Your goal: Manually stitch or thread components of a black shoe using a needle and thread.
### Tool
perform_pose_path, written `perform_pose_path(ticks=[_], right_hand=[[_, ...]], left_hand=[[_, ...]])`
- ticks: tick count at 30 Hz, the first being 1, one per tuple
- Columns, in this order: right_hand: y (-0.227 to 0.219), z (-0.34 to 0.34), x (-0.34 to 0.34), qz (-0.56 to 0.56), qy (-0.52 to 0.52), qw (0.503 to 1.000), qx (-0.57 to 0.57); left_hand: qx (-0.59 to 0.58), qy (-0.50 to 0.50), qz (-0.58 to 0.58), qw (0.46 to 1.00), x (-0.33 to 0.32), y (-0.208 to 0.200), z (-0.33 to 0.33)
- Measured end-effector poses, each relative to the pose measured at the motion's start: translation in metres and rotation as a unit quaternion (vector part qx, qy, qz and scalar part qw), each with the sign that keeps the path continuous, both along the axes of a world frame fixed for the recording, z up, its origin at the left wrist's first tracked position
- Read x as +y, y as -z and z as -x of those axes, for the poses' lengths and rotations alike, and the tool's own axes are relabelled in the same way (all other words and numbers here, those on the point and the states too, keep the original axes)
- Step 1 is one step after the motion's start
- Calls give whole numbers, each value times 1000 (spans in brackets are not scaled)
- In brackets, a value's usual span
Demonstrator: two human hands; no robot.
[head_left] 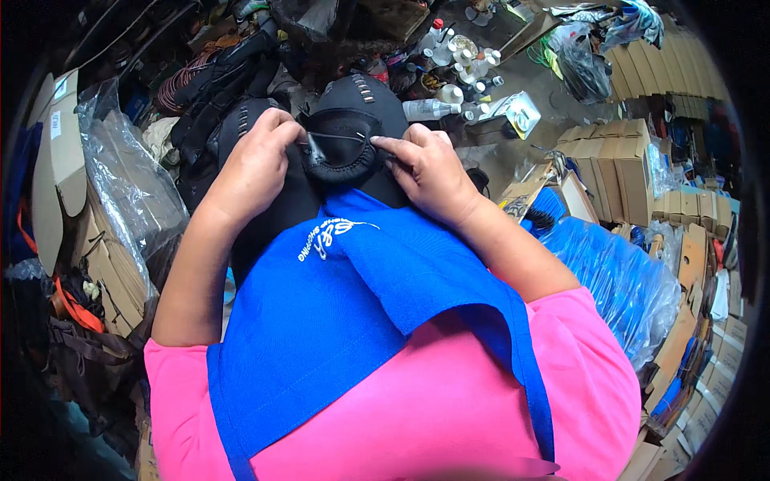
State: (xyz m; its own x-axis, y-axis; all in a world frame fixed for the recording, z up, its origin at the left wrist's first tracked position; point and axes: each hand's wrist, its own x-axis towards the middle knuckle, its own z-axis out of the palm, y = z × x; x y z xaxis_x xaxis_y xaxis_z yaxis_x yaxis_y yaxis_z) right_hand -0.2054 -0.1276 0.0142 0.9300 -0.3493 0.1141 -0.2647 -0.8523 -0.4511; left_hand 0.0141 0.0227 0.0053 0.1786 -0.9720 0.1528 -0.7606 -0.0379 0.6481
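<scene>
A black, rounded piece with a thick gathered rim (341, 171), much like a shoe upper, rests across my lap between both hands. My left hand (261, 164) is closed at its left side, fingertips pinched by a shiny grey patch. From there a thin pale thread (341, 137) stretches over the opening toward the right rim. My right hand (429, 164) grips that rim between forefinger and thumb. A small light tip, perhaps a needle, shows beside the forefinger; it is too small to be sure.
Below the hands a blue apron (321, 305) covers my lap. Plastic bottles (457, 68) stand on the floor ahead. Stacked cardboard (613, 172) and a blue plastic-wrapped bundle (613, 276) lie to the right. Clear plastic sheeting (128, 176) hangs over cardboard at the left.
</scene>
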Motion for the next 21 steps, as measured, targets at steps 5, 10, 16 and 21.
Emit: perform_pose_path(ticks=[5, 10, 16, 21], right_hand=[[1, 1, 4, 26, -2, 1000, -7], [0, 0, -6, -17, 15, 999, 29], [6, -7, -45, -298, -5, 952, 66], [7, -14, -54, -300, -35, 950, 83]], left_hand=[[46, -45, 6, 998, 2, -4, 29], [-157, -63, 85, 982, -8, 17, 21], [154, -50, 40, 986, -28, 19, 18], [137, -36, 31, 989, -31, 30, 15]])
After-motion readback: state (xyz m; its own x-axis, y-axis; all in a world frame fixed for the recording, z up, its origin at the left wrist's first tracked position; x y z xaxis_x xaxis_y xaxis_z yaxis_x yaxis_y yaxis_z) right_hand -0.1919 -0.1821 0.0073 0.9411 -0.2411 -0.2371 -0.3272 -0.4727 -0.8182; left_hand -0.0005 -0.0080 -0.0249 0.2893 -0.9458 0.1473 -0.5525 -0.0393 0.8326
